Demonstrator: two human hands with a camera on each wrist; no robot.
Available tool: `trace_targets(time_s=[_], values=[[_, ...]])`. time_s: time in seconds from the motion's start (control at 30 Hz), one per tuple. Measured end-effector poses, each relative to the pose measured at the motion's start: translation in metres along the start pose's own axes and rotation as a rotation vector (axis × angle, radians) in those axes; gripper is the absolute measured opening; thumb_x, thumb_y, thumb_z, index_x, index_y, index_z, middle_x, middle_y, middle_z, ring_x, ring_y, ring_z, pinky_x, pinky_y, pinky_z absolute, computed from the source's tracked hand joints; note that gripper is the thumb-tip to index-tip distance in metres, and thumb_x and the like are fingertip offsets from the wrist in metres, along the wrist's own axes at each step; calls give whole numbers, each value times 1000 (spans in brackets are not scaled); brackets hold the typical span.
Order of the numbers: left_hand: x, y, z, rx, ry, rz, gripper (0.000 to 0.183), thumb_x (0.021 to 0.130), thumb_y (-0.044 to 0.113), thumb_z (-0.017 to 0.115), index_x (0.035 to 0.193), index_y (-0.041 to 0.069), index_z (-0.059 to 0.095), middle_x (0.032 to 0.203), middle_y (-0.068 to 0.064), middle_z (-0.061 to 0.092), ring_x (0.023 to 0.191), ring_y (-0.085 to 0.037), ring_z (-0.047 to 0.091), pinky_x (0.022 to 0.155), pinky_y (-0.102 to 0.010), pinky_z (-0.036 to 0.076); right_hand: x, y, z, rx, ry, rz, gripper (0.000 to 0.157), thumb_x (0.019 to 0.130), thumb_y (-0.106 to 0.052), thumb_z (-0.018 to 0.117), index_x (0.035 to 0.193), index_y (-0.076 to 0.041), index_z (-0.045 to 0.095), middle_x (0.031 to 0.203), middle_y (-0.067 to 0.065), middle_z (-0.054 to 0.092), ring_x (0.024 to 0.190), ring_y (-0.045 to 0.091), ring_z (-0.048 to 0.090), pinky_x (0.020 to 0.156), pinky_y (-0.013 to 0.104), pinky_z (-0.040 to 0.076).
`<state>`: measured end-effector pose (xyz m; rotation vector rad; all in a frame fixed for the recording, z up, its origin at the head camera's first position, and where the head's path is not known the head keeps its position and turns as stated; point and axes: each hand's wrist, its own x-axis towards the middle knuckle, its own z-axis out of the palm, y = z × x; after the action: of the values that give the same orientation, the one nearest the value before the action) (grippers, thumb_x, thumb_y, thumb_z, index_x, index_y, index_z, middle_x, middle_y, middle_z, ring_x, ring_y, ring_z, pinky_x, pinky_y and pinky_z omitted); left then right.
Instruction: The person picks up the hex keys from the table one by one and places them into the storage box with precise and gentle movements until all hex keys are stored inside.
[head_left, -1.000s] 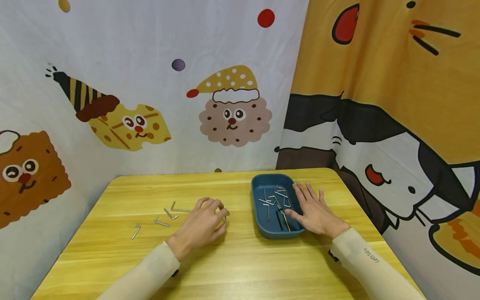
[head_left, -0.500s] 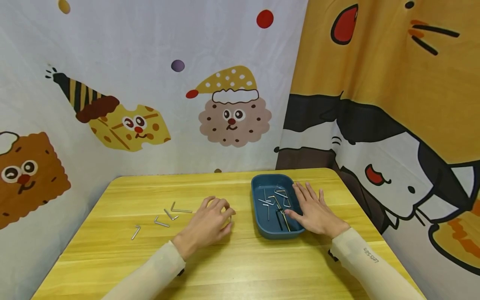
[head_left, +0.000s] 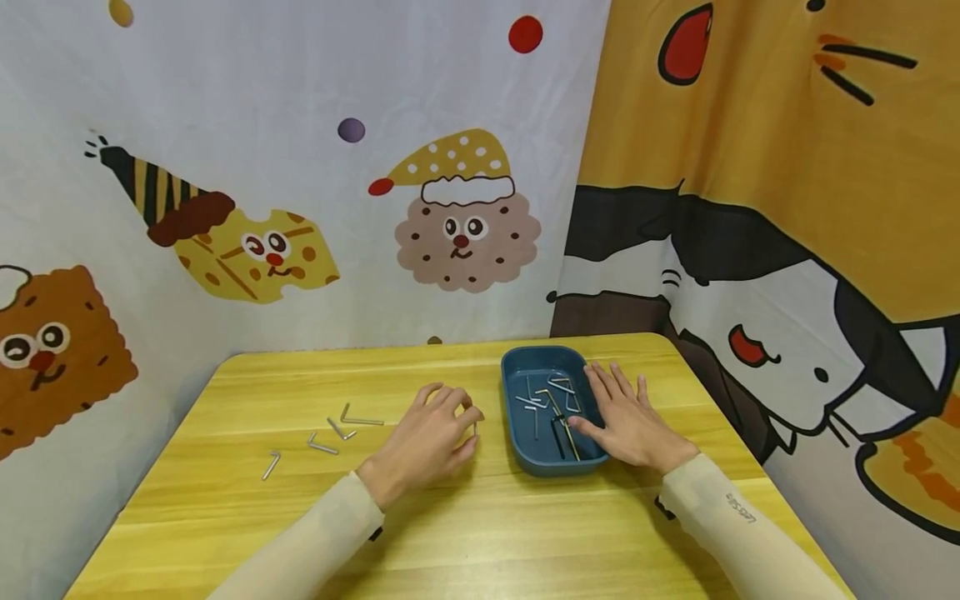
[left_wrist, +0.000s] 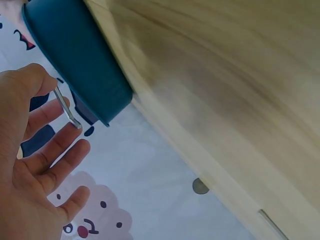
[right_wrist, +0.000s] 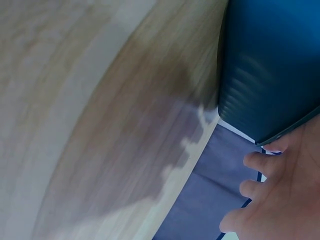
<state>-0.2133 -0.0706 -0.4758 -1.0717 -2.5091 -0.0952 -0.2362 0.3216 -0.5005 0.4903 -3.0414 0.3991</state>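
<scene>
My left hand (head_left: 427, 433) is over the middle of the table, left of a blue tray (head_left: 557, 469). Its thumb and a fingertip pinch a small silver hex key (left_wrist: 67, 108), while the other fingers spread loosely in the left wrist view. My right hand (head_left: 630, 425) lies along the tray's right side with straight fingers, the thumb reaching over the rim. Inside the tray are several silver hex keys, a brass-coloured one (head_left: 556, 405) and a black one (head_left: 557, 439). In the right wrist view the fingers touch the outside of the tray (right_wrist: 270, 65).
Several loose hex keys lie on the wooden table (head_left: 480, 542) to the left, among them a short one (head_left: 271, 465) and a longer one (head_left: 364, 421). A cartoon-printed cloth (head_left: 300, 100) hangs right behind the table's back edge.
My left hand has moved right towards the tray with the hex key, uncovering the long key on the table. My right hand and the tray stay put.
</scene>
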Motion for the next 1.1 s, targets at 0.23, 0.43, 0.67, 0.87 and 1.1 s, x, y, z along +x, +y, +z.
trace_targets(time_s=[0.23, 0.43, 0.67, 0.87, 1.1], values=[[13, 3, -7, -18, -5, -2, 21, 110, 35, 80, 127, 24, 84, 127, -1, 76, 126, -26, 73, 126, -59, 56, 2, 1, 0, 6, -2, 0, 104, 115, -71, 57, 186, -5, 21, 194, 24, 23, 181, 57, 12, 137, 92, 4], [21, 3, -12, -28, 5, -5, 21, 110, 36, 81, 127, 23, 84, 128, -2, 77, 126, -26, 74, 125, -59, 56, 2, 1, -1, 1, -11, -4, 104, 115, -71, 57, 186, -4, 21, 194, 25, 23, 181, 57, 12, 136, 92, 4], [32, 6, -18, -52, 9, -5, 22, 109, 35, 83, 127, 23, 85, 129, -3, 78, 126, -27, 74, 127, -61, 56, 4, -1, -6, -5, -15, -9, 105, 115, -72, 56, 186, -3, 21, 193, 25, 24, 180, 57, 14, 136, 92, 5], [42, 11, -19, -38, -26, 5, 24, 111, 38, 80, 129, 25, 84, 130, -1, 78, 128, -23, 74, 129, -59, 54, 2, -1, -6, -4, -24, -5, 105, 115, -72, 56, 186, -3, 21, 194, 25, 23, 180, 57, 13, 137, 92, 4], [52, 18, -14, -53, -52, 25, 25, 110, 41, 82, 131, 26, 85, 134, -1, 80, 133, -24, 73, 130, -58, 54, 1, -2, -4, 12, -22, 2, 102, 116, -67, 60, 186, -4, 21, 193, 25, 24, 181, 57, 11, 137, 91, 3]])
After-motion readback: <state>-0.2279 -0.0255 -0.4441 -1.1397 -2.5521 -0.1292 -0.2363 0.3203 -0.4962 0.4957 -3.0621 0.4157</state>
